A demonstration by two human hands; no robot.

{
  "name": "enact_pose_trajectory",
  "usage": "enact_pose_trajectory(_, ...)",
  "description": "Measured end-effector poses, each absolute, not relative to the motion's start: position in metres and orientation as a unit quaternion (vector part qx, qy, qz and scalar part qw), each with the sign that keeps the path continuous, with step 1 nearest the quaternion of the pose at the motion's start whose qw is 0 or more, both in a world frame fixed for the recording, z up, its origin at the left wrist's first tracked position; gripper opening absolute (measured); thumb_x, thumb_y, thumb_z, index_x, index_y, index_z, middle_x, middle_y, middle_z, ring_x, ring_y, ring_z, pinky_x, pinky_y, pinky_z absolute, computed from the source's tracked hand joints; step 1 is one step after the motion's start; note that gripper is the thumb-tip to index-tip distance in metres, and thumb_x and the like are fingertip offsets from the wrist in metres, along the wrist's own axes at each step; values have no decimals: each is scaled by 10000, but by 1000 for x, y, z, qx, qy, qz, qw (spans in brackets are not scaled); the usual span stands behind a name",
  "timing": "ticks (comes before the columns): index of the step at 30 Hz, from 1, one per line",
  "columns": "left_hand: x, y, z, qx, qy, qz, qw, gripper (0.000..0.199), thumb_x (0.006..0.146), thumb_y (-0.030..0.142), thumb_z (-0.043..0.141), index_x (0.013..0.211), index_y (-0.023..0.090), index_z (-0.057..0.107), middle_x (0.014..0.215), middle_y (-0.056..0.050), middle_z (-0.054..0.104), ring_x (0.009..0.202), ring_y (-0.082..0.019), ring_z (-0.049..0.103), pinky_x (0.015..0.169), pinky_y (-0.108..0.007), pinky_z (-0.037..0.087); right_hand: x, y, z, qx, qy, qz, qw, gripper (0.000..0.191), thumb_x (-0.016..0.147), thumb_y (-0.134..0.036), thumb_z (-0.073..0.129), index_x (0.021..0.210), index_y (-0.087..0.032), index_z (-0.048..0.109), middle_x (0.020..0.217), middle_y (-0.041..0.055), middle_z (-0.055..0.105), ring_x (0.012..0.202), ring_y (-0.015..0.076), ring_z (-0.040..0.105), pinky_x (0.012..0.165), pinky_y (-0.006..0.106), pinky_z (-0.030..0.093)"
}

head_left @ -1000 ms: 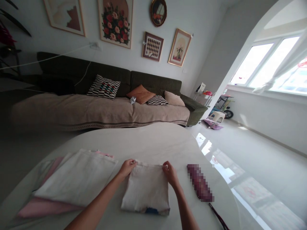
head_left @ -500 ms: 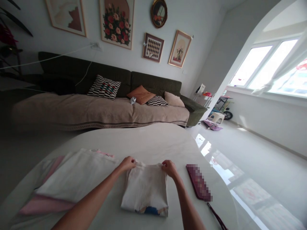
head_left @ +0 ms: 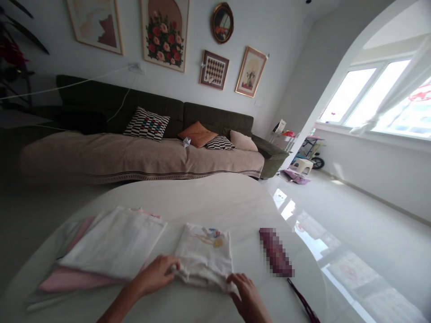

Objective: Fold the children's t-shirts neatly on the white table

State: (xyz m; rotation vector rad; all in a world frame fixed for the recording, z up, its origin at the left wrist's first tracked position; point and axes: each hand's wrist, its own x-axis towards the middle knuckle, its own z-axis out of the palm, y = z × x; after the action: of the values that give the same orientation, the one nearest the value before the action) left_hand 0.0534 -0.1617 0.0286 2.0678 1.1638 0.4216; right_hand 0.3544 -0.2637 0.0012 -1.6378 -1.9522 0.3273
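A white T-shirt [head_left: 205, 253], folded into a small rectangle, lies on the table in front of me. A coloured print shows on its upper face, toward the far edge. At its near left corner, my left hand [head_left: 161, 271] is closed with the cloth between thumb and fingers. My right hand [head_left: 244, 289] grips the near right corner, its thumb below and its fingers bent over the fabric. Left of the T-shirt is a flat stack of white and pink clothes [head_left: 114, 244], which neither hand holds.
The pale rounded table [head_left: 215, 193] carries a dark red, pixelated phone-like object [head_left: 276, 253] at the right, with a dark strap [head_left: 303, 300]. Past the table stands a green sofa [head_left: 215, 114] with a beige cover and several cushions. Shiny floor [head_left: 353, 233] extends to the right.
Both hands have come toward me from the T-shirt's far edge, folding that edge over to the near side. The shirt is now shorter and its print faces up.
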Motion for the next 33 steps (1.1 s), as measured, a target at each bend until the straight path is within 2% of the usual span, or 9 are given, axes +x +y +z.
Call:
enact_pose_trajectory(4,63,-149,28,807,456,177,332,281,799,279,431,986,217,632,1047,-20,662,1012,-174,577,908,-280,406,346,-253,-4,-605,-722,176,287,207,834,-183,403,843,-212,607,820,36,661,779,147,615,727,245,472)
enact_pose_trajectory(7,103,-122,27,830,455,228,227,411,861,276,325,1209,167,516,1311,-77,495,1236,-186,403,1029,-333,310,324,-208,13,-615,-715,124,309,334,884,-202,289,1018,-175,594,1135,108,598,1044,171,557,883,298,435)
enact_pose_trajectory(11,143,-105,-9,857,464,163,156,585,844,474,385,1340,164,365,1442,-122,292,1338,-276,192,1069,-469,215,304,-159,0,-632,-745,82,196,467,891,-340,337,1332,-189,371,1423,80,323,1330,222,225,1045,426,264)
enact_pose_trajectory(16,142,-99,-31,851,478,127,176,628,788,581,443,1342,302,346,1483,-95,176,1347,-317,116,1064,-531,143,313,-142,-27,-715,-687,98,79,619,869,-468,351,1397,-170,230,1459,109,223,1347,269,142,1057,457,186)
enact_pose_trajectory(19,137,-86,-14,855,461,96,220,619,716,508,587,1286,322,432,1446,-95,287,1325,-331,202,1042,-533,212,316,-127,-18,-711,-690,119,63,528,860,-332,393,1368,-225,297,1430,96,309,1327,280,200,1019,477,212)
enact_pose_trajectory(22,130,-86,4,846,474,113,217,526,787,398,528,1290,270,440,1396,-109,382,1303,-290,286,1037,-497,262,318,-109,-6,-686,-712,131,65,432,827,-222,428,1249,-312,444,1300,43,492,1220,230,386,951,404,295)
enact_pose_trajectory(27,99,-149,-6,818,496,238,169,445,872,275,372,1312,214,406,1351,-88,450,1257,-184,386,1039,-369,335,339,-86,1,-694,-696,166,77,293,721,-251,582,1014,-241,584,930,23,671,863,161,594,719,231,384)
enact_pose_trajectory(30,61,-189,-32,825,478,278,121,437,844,273,440,1280,307,436,1303,-26,511,1201,-187,460,993,-372,401,366,-92,1,-742,-642,161,104,168,775,-249,506,899,-187,600,894,62,677,832,168,610,657,219,383)
enact_pose_trajectory(33,16,-212,-60,823,476,307,48,439,815,241,481,1242,341,474,1237,10,572,1139,-173,522,932,-317,457,386,-127,-3,-805,-563,130,137,253,845,-273,360,885,-142,573,920,148,663,843,213,619,636,255,396)
